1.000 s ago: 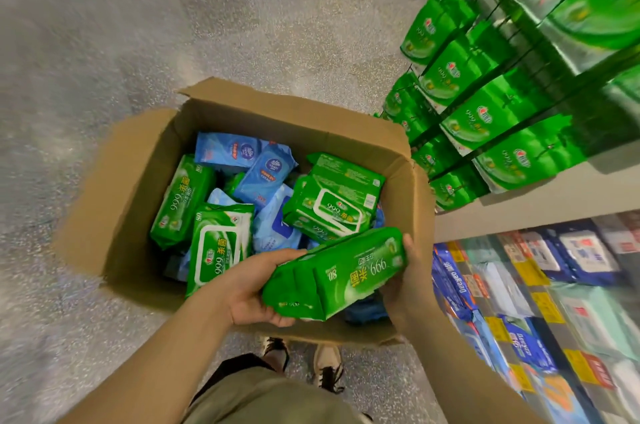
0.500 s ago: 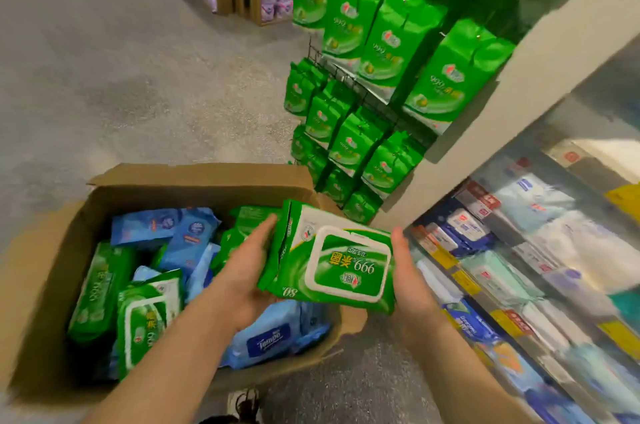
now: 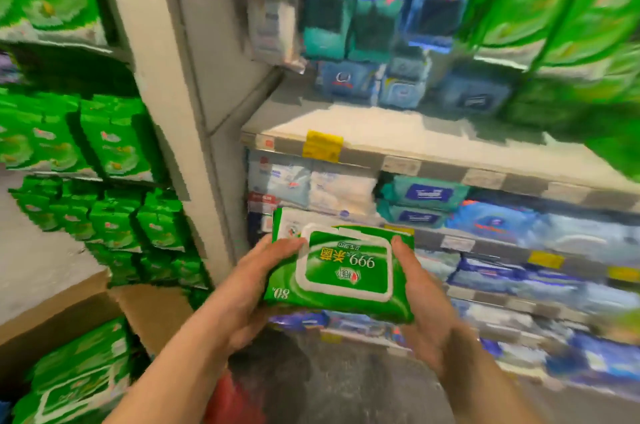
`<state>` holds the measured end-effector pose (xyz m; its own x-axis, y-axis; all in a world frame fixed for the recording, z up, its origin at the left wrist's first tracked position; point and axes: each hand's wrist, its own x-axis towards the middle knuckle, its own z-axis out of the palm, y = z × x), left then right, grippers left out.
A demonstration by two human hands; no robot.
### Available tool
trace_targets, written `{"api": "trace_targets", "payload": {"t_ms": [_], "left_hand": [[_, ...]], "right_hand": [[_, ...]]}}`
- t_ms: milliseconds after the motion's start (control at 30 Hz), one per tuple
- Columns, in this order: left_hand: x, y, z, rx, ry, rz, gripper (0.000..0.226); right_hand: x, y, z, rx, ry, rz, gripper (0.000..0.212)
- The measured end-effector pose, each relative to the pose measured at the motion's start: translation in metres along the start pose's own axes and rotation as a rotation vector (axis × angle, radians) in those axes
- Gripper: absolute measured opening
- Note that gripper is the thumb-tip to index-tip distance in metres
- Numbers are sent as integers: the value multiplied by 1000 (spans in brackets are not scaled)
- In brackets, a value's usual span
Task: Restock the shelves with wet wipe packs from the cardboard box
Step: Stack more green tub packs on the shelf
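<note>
The green wet wipe pack (image 3: 341,271) is held lid-face up in front of the shelves (image 3: 426,150), long axis left-right, its print upside down to the wearer. Left hand (image 3: 258,280) and right hand (image 3: 420,299) grip its two short ends, fingers curled around them. Since half a second ago the pack has risen from over the cardboard box (image 3: 104,306), now lower left, to shelf height

A green wet wipe pack (image 3: 341,271) is held between the left hand (image 3: 249,288) and right hand (image 3: 420,306), before white metal shelves (image 3: 415,143); a brown cardboard box (image 3: 86,316) lies lower left.
</note>
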<state>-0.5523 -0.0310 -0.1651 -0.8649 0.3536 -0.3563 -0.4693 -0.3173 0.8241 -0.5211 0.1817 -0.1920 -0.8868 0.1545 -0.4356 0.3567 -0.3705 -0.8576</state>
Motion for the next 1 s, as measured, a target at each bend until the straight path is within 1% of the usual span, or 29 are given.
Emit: {"api": "trace_targets", "payload": {"t_ms": [67, 100, 167, 200, 267, 333, 400, 500, 600, 667, 700, 767, 833, 867, 933, 1000], "left_hand": [[17, -3, 50, -19, -65, -46, 43], [25, -6, 74, -28, -99, -73, 43], [43, -16, 115, -76, -167, -128, 55], [51, -22, 136, -106, -201, -147, 60], [65, -35, 177, -143, -242, -162, 63], [75, -48, 216, -172, -270, -169, 60], [83, -58, 251, -188, -287, -159, 59], [89, -75, 299, -112, -339, -83, 57], [98, -89, 338, 8, -348, -18, 54], [110, -93, 357, 28, -361, -18, 55], [118, -92, 364, 46, -353, -13, 52], [142, -88, 373, 97, -308, 7, 40], [166, -81, 378, 162, -279, -37, 30], [178, -77, 379, 181, -285, -84, 28], [207, -64, 386, 216, -336, -196, 29], [238, -47, 397, 370, -399, -264, 38]], "right_hand": [[-7, -16, -45, 111, 47, -42, 52], [-10, -21, -68, 152, 86, -70, 58], [-14, -32, -110, 202, 172, -124, 78], [-17, -38, -129, 243, 215, -144, 82], [-22, -50, -164, 362, 276, -192, 74], [-26, -62, -193, 476, 339, -238, 65], [-28, -73, -216, 529, 361, -272, 57], [-34, -89, -236, 574, 396, -289, 55], [-30, -98, -244, 577, 380, -281, 51], [-19, -98, -251, 569, 356, -267, 57], [-15, -97, -255, 560, 359, -270, 63], [-2, -99, -265, 515, 418, -282, 69], [11, -105, -279, 416, 471, -292, 68], [16, -110, -285, 374, 474, -300, 64], [26, -127, -299, 352, 425, -294, 49], [37, -153, -312, 349, 428, -262, 43]]}}
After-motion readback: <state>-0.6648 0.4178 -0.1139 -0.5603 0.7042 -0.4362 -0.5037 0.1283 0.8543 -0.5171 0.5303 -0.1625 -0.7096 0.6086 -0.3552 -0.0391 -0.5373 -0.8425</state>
